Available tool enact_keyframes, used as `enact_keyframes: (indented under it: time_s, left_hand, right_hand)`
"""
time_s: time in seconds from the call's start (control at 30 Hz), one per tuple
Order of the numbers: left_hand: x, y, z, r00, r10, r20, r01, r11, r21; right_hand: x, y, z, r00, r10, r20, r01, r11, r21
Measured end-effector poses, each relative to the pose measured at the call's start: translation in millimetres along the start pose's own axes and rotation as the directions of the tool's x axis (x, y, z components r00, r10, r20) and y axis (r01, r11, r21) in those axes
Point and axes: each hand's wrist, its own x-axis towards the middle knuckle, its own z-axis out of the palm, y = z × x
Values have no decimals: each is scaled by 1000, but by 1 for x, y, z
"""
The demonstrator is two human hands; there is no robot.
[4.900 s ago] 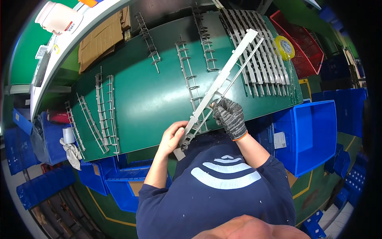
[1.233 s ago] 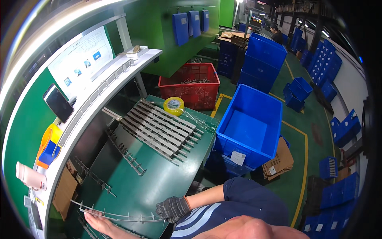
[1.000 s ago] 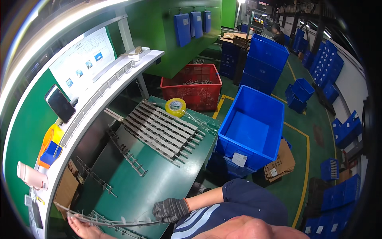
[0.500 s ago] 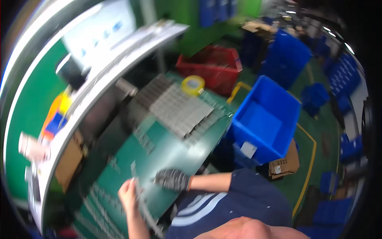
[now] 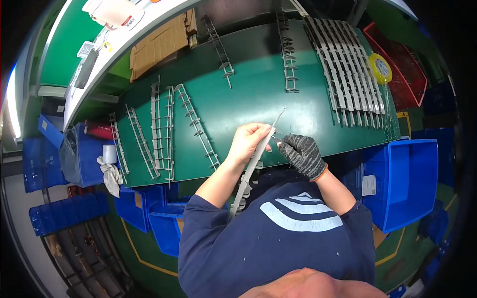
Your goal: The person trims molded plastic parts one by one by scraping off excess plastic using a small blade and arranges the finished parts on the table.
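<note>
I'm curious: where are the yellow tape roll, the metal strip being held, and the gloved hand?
Yellow tape roll (image 5: 381, 68): head view, on its pale core.
Held metal strip (image 5: 250, 169): head view, midway along its length.
Gloved right hand (image 5: 301, 156): head view, back of the glove.

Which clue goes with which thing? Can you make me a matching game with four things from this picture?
1. Left hand
2. Right hand
3. Tape roll
4. Pale jug

A. Mostly yellow
B. Bare, holding a metal strip
C. On the white shelf
D. Inside a grey glove

Pairs: 1-B, 2-D, 3-A, 4-C
</note>
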Motion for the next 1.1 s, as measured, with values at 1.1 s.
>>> enact_keyframes:
  time_s: [1.1]
  left_hand:
    - [-167,145,-67,314,915,-254,-949,314,-39]
  right_hand:
    - [4,32,-1,869,488,-89,-207,519,829]
